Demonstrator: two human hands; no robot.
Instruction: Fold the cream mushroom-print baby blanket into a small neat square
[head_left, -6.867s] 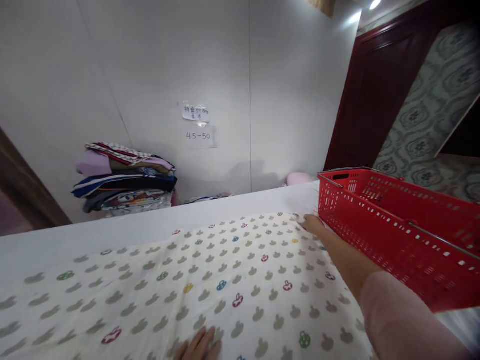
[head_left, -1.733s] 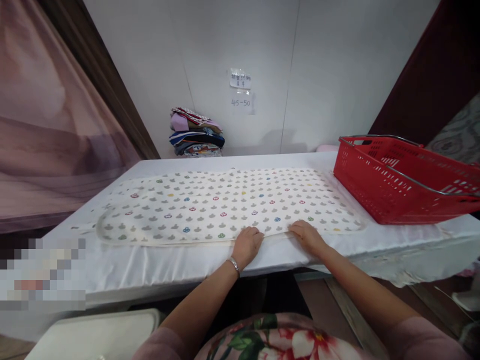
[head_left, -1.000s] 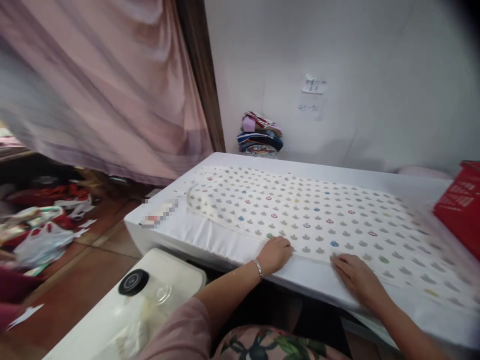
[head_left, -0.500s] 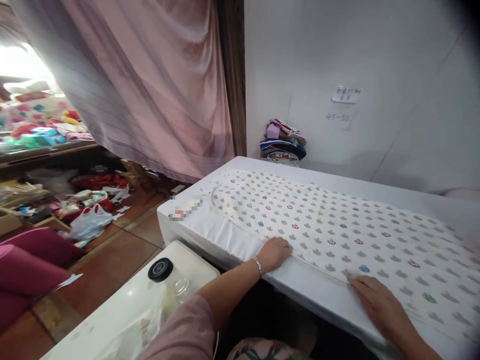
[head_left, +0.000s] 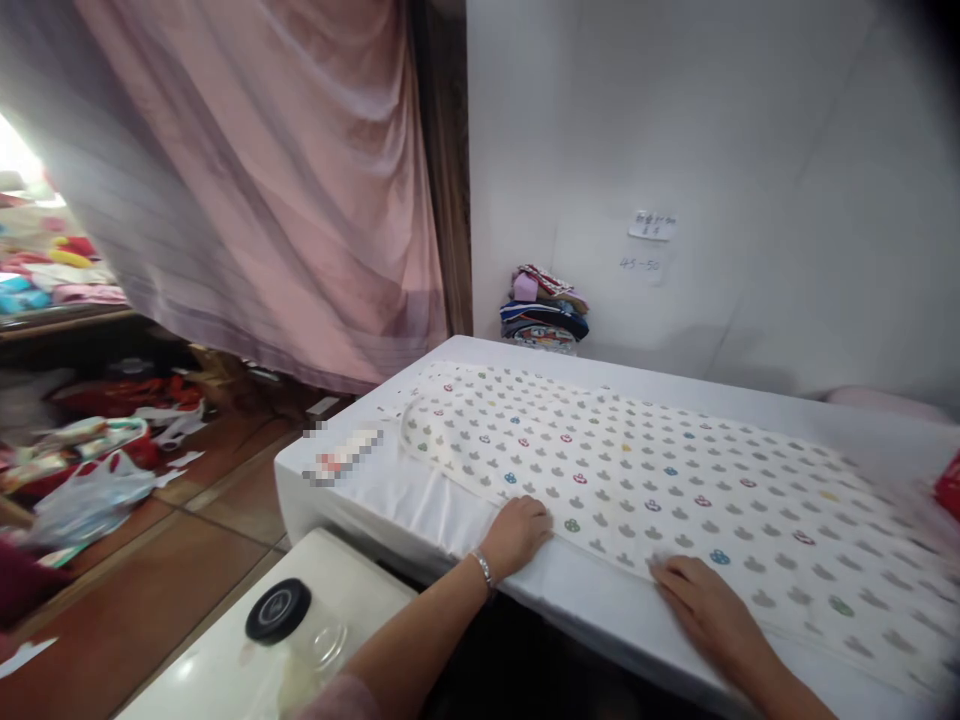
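A cream cloth with a grey and coloured small-shape print [head_left: 637,470] lies spread flat along a table with a white cover [head_left: 360,490]. My left hand [head_left: 517,535], a bracelet on its wrist, rests on the cloth's near edge with fingers curled down onto the fabric. My right hand [head_left: 701,605] lies flat on the same near edge further right, fingers stretched out and palm down.
A stack of folded clothes [head_left: 544,310] stands at the table's far end against the white wall, under paper notes [head_left: 651,226]. A pink curtain [head_left: 262,190] hangs left. A white appliance with a black knob [head_left: 277,610] sits below my left arm. Bags litter the floor [head_left: 90,490].
The view swung from the table's middle to the left, so the red basket has nearly left the picture. Both hands stayed on the cloth's near edge and shifted slightly along it.
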